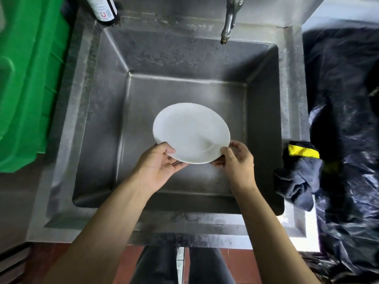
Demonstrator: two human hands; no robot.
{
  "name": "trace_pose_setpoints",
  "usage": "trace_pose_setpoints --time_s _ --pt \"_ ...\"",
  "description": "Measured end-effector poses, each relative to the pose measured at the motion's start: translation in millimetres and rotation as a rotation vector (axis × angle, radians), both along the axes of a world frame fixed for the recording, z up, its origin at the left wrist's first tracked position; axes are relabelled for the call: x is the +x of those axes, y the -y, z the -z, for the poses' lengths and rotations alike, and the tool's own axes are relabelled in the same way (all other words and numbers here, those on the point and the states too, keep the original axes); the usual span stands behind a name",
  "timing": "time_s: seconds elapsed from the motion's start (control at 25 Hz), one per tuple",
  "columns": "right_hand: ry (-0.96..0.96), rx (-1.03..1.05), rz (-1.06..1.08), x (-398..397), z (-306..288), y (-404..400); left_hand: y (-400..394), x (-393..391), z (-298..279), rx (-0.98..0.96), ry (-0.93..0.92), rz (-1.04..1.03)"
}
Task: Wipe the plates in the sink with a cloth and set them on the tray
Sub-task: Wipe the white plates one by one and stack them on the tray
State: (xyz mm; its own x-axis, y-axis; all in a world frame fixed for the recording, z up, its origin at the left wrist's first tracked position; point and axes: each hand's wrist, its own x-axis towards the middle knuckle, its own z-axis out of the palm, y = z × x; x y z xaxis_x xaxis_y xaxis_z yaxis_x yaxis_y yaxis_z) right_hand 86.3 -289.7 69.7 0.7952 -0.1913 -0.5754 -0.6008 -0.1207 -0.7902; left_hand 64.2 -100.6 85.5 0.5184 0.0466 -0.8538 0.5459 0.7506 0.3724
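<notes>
A round white plate (190, 132) is held above the steel sink (184, 58), tilted a little toward me. My left hand (158, 165) grips its near left rim, thumb on top and fingers underneath. At the near right rim my right hand (235, 160) pinches the plate the same way. A grey cloth with a yellow band (299, 173) lies draped over the sink's right rim, apart from both hands. No other plate shows in the basin. A green plastic tray (30, 78) stands to the left of the sink.
A metal tap (229, 19) hangs over the back of the basin. A dark bottle (104, 9) stands at the back left corner. Black plastic sheeting (344, 99) covers the area right of the sink. My legs and red floor tiles show below.
</notes>
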Motion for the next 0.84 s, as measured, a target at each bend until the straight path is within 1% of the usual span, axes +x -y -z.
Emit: trace_pose_setpoints --time_s 0.12,0.24,0.36,0.4,0.44,0.48,0.56,0.6,0.64,0.68,0.72,0.76,0.8,0.84 --pt "-0.015 0.046 0.004 -11.8 -13.7 6.0 5.8 -9.2 -21.9 -0.007 0.032 0.018" --pt "-0.025 0.029 -0.017 -19.1 -30.5 16.5 13.5 -16.6 -42.7 0.018 0.082 0.065" --pt "-0.034 0.066 -0.038 -22.2 -47.1 31.3 20.1 -21.2 -61.7 0.015 0.123 0.116" --pt "-0.027 0.042 -0.047 -22.3 -50.3 37.9 21.1 -22.0 -67.1 0.017 0.133 0.13" --pt "0.002 -0.036 -0.059 -23.2 -52.5 48.1 22.1 -22.8 -72.4 0.025 0.141 0.143" --pt "0.058 -0.176 -0.076 -23.8 -53.2 59.0 22.0 -23.7 -76.9 0.039 0.144 0.156" --pt "0.227 -0.579 -0.099 -24.5 -51.7 85.8 21.5 -24.9 -84.6 0.07 0.156 0.184" --pt "0.279 -0.785 -0.126 -25.0 -49.5 99.7 21.3 -25.4 -88.1 0.083 0.164 0.194" --pt "0.252 -0.944 -0.161 -24.6 -46.5 112.2 21.2 -24.9 -92.7 0.094 0.179 0.201" --pt "0.157 -1.038 -0.207 -24.8 -42.0 123.4 21.5 -24.2 -96.8 0.104 0.194 0.211" --pt "0.042 -1.065 -0.249 -26.4 -32.8 133.3 22.8 -23.5 -101.5 0.116 0.208 0.223" --pt "-0.046 -1.049 -0.278 -29.5 -24.7 141.7 25.0 -22.2 -106.6 0.13 0.221 0.235" --pt "-0.081 -1.005 -0.292 -33.7 -13.3 148.8 27.4 -21.0 -111.4 0.145 0.226 0.238" --pt "-0.065 -0.953 -0.292 -36.8 -4.3 154.0 28.7 -19.6 -116.5 0.163 0.231 0.238"
